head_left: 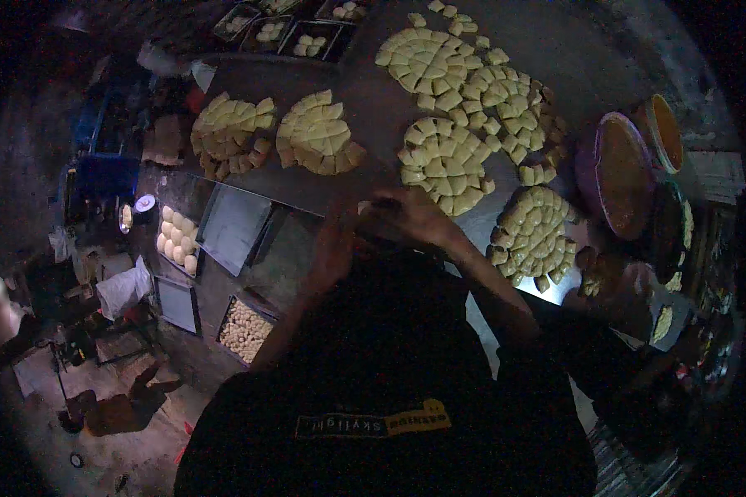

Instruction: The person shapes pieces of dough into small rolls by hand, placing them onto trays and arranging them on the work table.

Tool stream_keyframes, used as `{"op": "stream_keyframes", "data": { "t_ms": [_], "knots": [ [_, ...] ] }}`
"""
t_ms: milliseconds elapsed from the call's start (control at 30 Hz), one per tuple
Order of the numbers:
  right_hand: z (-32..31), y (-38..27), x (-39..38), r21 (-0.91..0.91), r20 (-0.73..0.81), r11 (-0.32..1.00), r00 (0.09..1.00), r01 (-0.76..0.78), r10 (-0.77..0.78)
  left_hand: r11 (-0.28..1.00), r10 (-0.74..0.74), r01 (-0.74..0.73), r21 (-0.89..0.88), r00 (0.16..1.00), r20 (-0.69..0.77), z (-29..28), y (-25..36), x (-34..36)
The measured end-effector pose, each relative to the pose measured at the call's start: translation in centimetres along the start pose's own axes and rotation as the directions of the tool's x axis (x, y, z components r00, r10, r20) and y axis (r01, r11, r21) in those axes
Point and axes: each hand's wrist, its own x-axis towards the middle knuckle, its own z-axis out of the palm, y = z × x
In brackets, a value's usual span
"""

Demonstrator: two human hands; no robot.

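Observation:
At the near edge of a dark worktop (365,99), in dim light, my left hand (340,224) and my right hand (402,214) meet in front of my chest, fingers curled around something small that is too dark to make out. Just beyond them lie rounds of pale dough cut into small pieces: one in the middle left (315,132), another farther left (232,137), and one right of my right hand (443,161). A further cut round (530,232) lies on the right near a lit patch, and more cut dough (427,62) covers the back right.
Wide tubs (622,178) stand at the right, with a dark arm (630,373), possibly a co-worker's, below. At lower left are metal trays (232,224), a tray of dough balls (178,240), one of small pieces (244,327) and a white sack (120,290). More trays (307,45) sit at the back.

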Motion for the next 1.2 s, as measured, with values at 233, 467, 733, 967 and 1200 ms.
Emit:
{"op": "stream_keyframes", "data": {
  "t_ms": [233, 467, 733, 967, 1200],
  "knots": [
    [1.9, 3.8, 4.6, -0.363, -0.090, 0.918, 0.974, 0.161, -0.207, 0.969, 0.223, -0.216, -0.118, 0.973, 0.055, -6.4, 1.2, 1.6],
    [3.3, 0.8, 2.8, -0.598, 0.069, 0.771, 0.972, 0.219, -0.223, 0.997, 0.009, -0.013, -0.079, 0.998, -0.059, -9.8, 1.5, 1.0],
    [5.3, 0.3, 3.1, -0.635, -0.074, 0.755, 0.959, 0.165, -0.273, 0.907, 0.276, -0.261, 0.331, 0.961, 0.001, -13.5, -0.1, 3.4],
    [1.4, 3.7, 9.1, -0.651, -0.188, 0.750, 0.933, 0.117, -0.308, 0.559, 0.431, -0.582, 0.590, 0.812, 0.393, -9.4, 3.8, 6.9],
    [0.2, 2.4, 7.3, -0.430, -0.115, 0.892, 0.988, -0.142, 0.102, 0.153, 0.536, -0.644, 0.750, 0.691, 0.484, -5.6, -1.0, 9.7]
  ]
}}
